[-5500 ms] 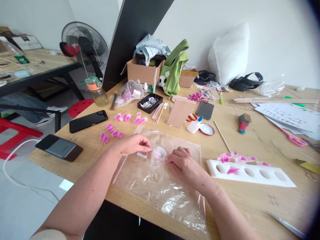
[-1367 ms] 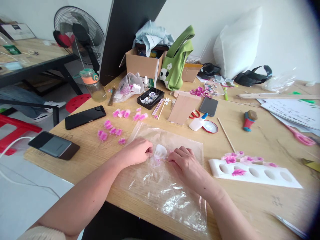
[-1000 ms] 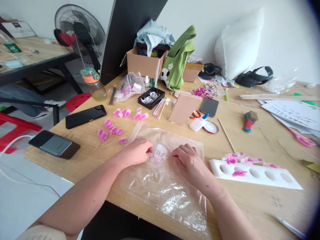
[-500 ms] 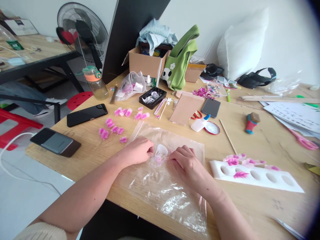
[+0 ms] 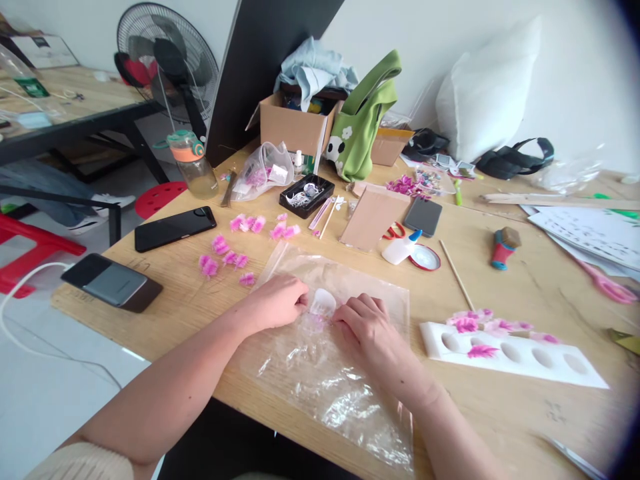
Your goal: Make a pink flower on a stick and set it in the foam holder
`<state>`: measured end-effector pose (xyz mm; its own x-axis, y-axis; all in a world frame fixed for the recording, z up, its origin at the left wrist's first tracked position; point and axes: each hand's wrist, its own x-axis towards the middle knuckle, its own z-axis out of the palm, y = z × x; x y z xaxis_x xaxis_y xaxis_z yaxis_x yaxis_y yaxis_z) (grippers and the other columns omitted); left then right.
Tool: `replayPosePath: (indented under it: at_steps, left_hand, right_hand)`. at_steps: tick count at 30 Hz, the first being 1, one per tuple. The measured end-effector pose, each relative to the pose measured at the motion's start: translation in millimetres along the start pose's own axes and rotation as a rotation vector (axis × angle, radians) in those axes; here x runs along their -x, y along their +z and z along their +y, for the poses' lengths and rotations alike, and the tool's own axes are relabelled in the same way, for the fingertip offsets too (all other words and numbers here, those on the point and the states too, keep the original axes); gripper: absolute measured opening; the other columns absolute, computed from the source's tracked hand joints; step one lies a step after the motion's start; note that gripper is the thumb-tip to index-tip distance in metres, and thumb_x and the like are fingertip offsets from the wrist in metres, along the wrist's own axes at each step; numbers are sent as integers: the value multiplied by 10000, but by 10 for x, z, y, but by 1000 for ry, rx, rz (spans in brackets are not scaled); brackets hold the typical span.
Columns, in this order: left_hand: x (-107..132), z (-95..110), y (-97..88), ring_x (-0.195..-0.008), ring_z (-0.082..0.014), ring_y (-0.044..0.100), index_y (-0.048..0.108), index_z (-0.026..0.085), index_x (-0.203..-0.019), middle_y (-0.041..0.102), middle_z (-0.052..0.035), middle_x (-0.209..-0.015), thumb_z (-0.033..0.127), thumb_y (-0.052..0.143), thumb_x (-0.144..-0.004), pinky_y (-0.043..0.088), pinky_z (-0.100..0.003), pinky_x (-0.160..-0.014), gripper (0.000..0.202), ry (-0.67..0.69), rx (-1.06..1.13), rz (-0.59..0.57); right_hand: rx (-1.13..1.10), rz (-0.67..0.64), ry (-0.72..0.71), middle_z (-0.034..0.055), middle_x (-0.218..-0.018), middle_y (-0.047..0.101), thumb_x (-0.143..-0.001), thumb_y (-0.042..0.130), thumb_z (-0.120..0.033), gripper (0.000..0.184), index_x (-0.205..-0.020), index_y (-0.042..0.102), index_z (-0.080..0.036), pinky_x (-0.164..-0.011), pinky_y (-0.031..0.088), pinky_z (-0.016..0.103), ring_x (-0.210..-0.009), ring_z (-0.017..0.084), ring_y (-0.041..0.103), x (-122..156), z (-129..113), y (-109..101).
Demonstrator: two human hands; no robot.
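Both hands rest on a clear plastic bag [image 5: 345,393] spread flat on the wooden table [image 5: 520,280]. My left hand [image 5: 277,301] is curled, fingertips pinched at a small clear oval piece with pink fibres [image 5: 321,305]. From the other side my right hand [image 5: 367,327] closes on the same piece, fingers bent over it. Loose pink petals [image 5: 225,257] lie to the left of the bag. A white mould strip with oval holes [image 5: 505,343] lies to the right, one pink petal in it.
Two phones [image 5: 173,227] [image 5: 113,283] lie at the left edge. Behind the bag are a black tray [image 5: 306,195], a cardboard stand [image 5: 370,217], a glue bottle [image 5: 400,248], a red lid [image 5: 425,258], a stick [image 5: 456,275]. A cardboard box [image 5: 295,130] and green bag [image 5: 363,130] stand at the back.
A white slip by my left hand 5.5 s ago is gone, and one more pink petal lies left of the bag. Both hands stay at the clear piece; the view has drifted slightly.
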<state>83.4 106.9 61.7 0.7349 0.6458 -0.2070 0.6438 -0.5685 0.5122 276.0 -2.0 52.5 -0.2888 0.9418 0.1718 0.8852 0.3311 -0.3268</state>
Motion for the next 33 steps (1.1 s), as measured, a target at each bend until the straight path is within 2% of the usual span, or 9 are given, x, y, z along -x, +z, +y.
replayPosePath:
  at_steps: [5, 11, 16, 24, 30, 33]
  left_hand:
    - [3, -4, -2, -737, -166, 591, 608, 195, -673, 676, -18, -765, 100, 556, -743, 385, -270, -650, 129, 17, 14, 3]
    - [15, 1, 0, -725, -164, 589, 608, 195, -670, 678, -15, -755, 103, 559, -740, 381, -268, -636, 126, 5, 10, 5]
    - [18, 16, -14, -726, -163, 589, 590, 194, -651, 675, -10, -742, 81, 544, -731, 380, -270, -636, 146, 8, 10, -8]
    - [11, 41, -25, -740, -174, 597, 608, 196, -676, 680, -27, -769, 85, 541, -737, 387, -281, -645, 143, -10, -9, -9]
    - [21, 45, -30, -727, -168, 592, 602, 195, -668, 679, -21, -759, 78, 537, -736, 381, -280, -635, 151, -12, -6, -20]
    - [16, 34, -25, -757, -174, 601, 611, 195, -675, 683, -24, -776, 86, 541, -744, 394, -280, -653, 148, -10, -2, -24]
  right_hand:
    - [-33, 32, 19, 44, -810, 578, -948, 435, -124, 188, -839, 576, -184, -775, 328, 338, -811, 194, 465, 6, 26, -43]
    - [-49, -16, -3, 37, -789, 568, -937, 436, -110, 194, -820, 570, -189, -763, 325, 335, -786, 189, 459, 9, 12, -31]
    - [-58, 10, 5, 38, -814, 584, -935, 433, -105, 184, -842, 566, -191, -765, 326, 334, -806, 190, 472, 18, 38, -24]
    - [-85, -72, -42, 34, -803, 570, -951, 448, -131, 180, -846, 581, -192, -781, 328, 346, -813, 189, 469, 20, 6, 2]
    - [-170, -89, -62, 26, -817, 591, -974, 419, -155, 211, -863, 589, -210, -789, 339, 335, -819, 176, 490, 18, 14, -80]
    - [-148, -45, -28, 29, -819, 606, -951, 433, -129, 197, -859, 590, -206, -783, 346, 333, -813, 176, 506, 23, 75, -117]
